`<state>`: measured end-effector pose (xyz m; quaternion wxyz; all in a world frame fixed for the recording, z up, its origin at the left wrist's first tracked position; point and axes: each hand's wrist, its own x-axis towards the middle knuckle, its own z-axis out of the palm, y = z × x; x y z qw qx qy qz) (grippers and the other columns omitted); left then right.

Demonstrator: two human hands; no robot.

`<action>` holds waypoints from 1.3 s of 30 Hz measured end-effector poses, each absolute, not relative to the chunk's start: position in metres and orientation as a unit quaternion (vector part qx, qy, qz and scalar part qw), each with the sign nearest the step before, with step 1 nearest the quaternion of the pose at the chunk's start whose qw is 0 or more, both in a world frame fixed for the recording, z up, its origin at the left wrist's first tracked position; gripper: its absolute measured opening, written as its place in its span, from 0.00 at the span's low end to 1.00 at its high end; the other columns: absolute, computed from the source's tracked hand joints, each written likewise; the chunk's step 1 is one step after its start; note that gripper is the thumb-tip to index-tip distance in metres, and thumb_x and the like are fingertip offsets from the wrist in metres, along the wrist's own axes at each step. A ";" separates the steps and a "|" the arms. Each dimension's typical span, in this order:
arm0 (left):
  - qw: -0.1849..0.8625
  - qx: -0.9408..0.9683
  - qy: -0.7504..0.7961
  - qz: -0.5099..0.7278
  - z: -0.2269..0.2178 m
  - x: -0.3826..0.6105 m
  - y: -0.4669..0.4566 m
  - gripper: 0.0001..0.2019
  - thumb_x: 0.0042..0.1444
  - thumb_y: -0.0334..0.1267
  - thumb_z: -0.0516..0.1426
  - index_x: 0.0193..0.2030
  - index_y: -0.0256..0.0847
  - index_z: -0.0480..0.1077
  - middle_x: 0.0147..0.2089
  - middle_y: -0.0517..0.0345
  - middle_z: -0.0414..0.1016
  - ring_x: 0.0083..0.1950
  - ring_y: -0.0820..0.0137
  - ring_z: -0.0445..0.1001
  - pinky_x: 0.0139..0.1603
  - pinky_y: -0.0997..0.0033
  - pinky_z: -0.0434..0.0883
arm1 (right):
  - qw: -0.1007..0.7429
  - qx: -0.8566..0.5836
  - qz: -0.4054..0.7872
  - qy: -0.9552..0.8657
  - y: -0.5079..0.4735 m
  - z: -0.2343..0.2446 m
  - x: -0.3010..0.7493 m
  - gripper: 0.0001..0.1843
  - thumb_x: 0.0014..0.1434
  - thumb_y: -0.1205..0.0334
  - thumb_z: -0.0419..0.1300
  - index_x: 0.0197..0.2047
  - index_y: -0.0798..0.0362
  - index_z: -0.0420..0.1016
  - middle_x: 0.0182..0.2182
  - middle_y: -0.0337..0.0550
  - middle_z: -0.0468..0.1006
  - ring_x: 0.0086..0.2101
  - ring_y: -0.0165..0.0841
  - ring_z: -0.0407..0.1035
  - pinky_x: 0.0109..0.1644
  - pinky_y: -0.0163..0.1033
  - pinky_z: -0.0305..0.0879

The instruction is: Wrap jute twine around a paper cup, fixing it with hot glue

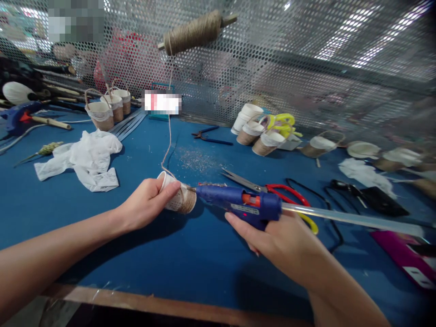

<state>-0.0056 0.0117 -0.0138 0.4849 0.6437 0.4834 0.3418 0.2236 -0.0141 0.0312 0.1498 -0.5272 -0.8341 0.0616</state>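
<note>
1. The left hand [146, 204] is closed around a small paper cup [177, 197], which it holds on its side just above the middle of the blue bench [170, 263]; brown twine is wound around the cup's base end
2. The right hand [275, 238] grips a blue glue gun [238, 203] with one finger stretched along its underside; the gun's nozzle touches the wrapped end of the cup, and a clear glue stick [347, 219] juts from its back towards the bench's right edge
3. A loose strand [169, 131] rises from the cup to a twine spool [194, 32] hung on the perforated metal screen [306, 68] along the bench's far edge
4. Red-handled scissors [272, 188] lie just behind the glue gun, partly hidden by it
5. A crumpled white cloth [81, 159] lies near the left edge
6. Towards the far left corner stand three wrapped cups with handles [105, 111]; a second glue gun [17, 118] lies at the left edge
7. Near the far edge, right of the middle, a cluster of cups [254, 131] lies tipped over with yellow-handled scissors [282, 123] beside it and dark pliers [207, 135] to its left
</note>
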 end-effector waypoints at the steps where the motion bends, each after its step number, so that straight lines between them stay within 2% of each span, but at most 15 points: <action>1: 0.482 0.646 0.485 0.339 -0.014 -0.006 0.011 0.21 0.56 0.49 0.47 0.24 0.34 0.67 0.25 0.56 0.71 0.28 0.70 0.68 0.26 0.75 0.65 | 0.152 -0.532 0.068 -0.830 -0.014 0.033 0.222 0.16 0.55 0.52 0.51 0.20 0.46 0.71 0.07 0.34 0.61 0.16 0.33 0.63 0.24 0.37 0.59; 11: 0.482 0.655 0.478 0.332 -0.013 -0.006 0.011 0.20 0.56 0.48 0.47 0.26 0.33 0.68 0.23 0.56 0.70 0.29 0.68 0.69 0.28 0.74 0.66 | 0.159 -0.549 0.143 -0.808 -0.016 0.040 0.218 0.15 0.53 0.54 0.53 0.18 0.46 0.66 0.05 0.31 0.58 0.13 0.31 0.61 0.21 0.36 0.59; 17: 0.480 0.660 0.479 0.324 -0.012 -0.008 0.011 0.21 0.56 0.48 0.47 0.25 0.33 0.69 0.22 0.57 0.69 0.26 0.70 0.67 0.26 0.75 0.65 | 0.134 -0.574 0.206 -0.781 -0.018 0.045 0.216 0.23 0.54 0.54 0.52 0.10 0.49 0.55 0.06 0.32 0.60 0.11 0.27 0.59 0.18 0.34 0.58; 20: 0.469 0.675 0.475 0.314 -0.013 -0.010 0.011 0.20 0.55 0.48 0.47 0.25 0.33 0.69 0.21 0.59 0.67 0.24 0.72 0.65 0.25 0.75 0.64 | 0.142 -0.602 0.247 -0.746 -0.020 0.049 0.212 0.26 0.55 0.53 0.52 0.09 0.49 0.53 0.06 0.33 0.61 0.12 0.26 0.60 0.19 0.32 0.60; 29: 0.464 0.679 0.476 0.312 -0.010 -0.009 0.011 0.21 0.56 0.47 0.46 0.25 0.33 0.69 0.21 0.59 0.66 0.24 0.73 0.63 0.25 0.75 0.63 | 0.146 -0.629 0.251 -0.721 -0.024 0.050 0.210 0.25 0.53 0.52 0.53 0.09 0.49 0.53 0.06 0.33 0.60 0.11 0.26 0.58 0.18 0.32 0.58; 36: 0.447 0.697 0.474 0.299 -0.012 -0.009 0.011 0.21 0.56 0.47 0.45 0.22 0.34 0.65 0.20 0.63 0.58 0.22 0.76 0.57 0.23 0.76 0.59 | 0.148 -0.605 0.278 -0.731 -0.020 0.048 0.213 0.25 0.54 0.52 0.53 0.10 0.49 0.55 0.06 0.33 0.61 0.11 0.26 0.59 0.18 0.32 0.60; 39: 0.461 0.680 0.479 0.309 -0.011 -0.008 0.011 0.21 0.56 0.47 0.46 0.23 0.33 0.67 0.20 0.61 0.62 0.23 0.74 0.61 0.24 0.76 0.61 | 0.160 -0.621 0.249 -0.726 -0.022 0.048 0.211 0.25 0.54 0.52 0.53 0.10 0.49 0.54 0.06 0.32 0.60 0.11 0.26 0.58 0.17 0.32 0.59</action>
